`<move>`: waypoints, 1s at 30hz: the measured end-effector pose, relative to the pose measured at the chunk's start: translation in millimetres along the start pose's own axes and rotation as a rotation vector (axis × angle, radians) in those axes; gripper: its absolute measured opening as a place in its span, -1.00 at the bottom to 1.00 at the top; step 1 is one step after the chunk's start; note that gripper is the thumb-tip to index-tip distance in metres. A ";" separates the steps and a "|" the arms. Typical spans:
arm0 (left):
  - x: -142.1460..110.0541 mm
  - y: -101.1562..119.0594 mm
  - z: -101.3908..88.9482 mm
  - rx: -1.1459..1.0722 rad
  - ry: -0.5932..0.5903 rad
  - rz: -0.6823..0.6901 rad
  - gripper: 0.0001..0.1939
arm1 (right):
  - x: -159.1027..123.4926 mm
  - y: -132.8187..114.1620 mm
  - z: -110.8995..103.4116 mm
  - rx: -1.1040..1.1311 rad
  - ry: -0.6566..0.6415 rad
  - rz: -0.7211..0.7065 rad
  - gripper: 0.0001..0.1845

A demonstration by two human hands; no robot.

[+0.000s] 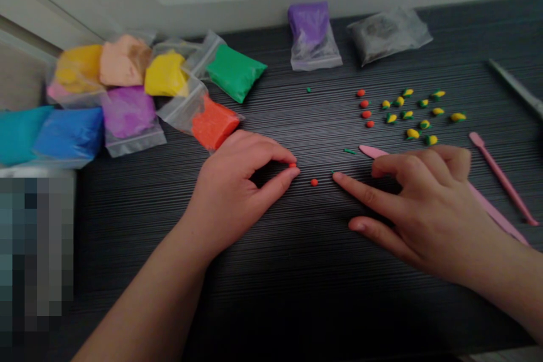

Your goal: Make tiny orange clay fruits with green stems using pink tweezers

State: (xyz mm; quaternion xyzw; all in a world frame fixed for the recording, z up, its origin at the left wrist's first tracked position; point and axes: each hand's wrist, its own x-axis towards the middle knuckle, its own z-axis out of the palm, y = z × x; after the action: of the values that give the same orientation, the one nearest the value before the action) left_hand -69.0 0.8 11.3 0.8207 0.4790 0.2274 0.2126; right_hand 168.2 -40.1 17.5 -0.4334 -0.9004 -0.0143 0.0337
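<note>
Between the thumb and index finger of my left hand [244, 186] is a small red clay ball [292, 166]. A second red clay ball [314, 182] lies on the dark table between my two hands. My right hand [416, 203] has its fingers apart, and its index fingertip touches a tiny green clay bit [333, 172] on the table. Just above that finger lies a thin green clay strip [349, 151]. A pink clay knife [494, 209] lies partly hidden under my right hand.
Red clay pieces [366, 115] form a column beside several yellow-and-green clay pieces [408, 115]. A pink modelling tool [504, 178] and scissors [515, 87] lie at right. Bags of coloured clay, including red [215, 123], green [235, 72] and purple [309, 25], line the back and left.
</note>
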 end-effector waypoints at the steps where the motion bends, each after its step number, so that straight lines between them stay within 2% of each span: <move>1: -0.1 0.1 0.0 0.002 -0.002 -0.005 -0.89 | 0.1 0.3 -0.3 -0.004 -0.004 0.010 -0.50; 12: -0.5 -0.1 -0.3 0.022 -0.018 -0.015 -0.90 | 0.3 -2.3 -2.1 -0.015 -0.014 0.019 -0.49; 16: 0.0 -0.1 -0.3 0.010 -0.009 -0.009 -0.90 | 0.1 -2.3 -3.2 -0.001 -0.027 -0.022 -0.52; 21: 0.3 0.0 -0.4 0.001 -0.010 0.004 -0.89 | 0.2 -1.4 -1.1 -0.013 -0.011 0.016 -0.48; 25: 0.0 -0.1 -0.4 0.006 -0.012 -0.008 -0.90 | -0.3 -2.3 1.1 0.013 -0.007 -0.026 -0.48; 30: -0.1 -0.4 -0.2 0.008 -0.008 0.014 -0.90 | -0.7 2.0 -0.5 -0.002 -0.024 0.027 -0.45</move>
State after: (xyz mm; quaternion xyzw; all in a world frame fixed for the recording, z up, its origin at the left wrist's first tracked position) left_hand -69.4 0.9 11.3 0.8258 0.4734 0.2237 0.2097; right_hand 170.2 -39.4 17.9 -0.4458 -0.8948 -0.0095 0.0228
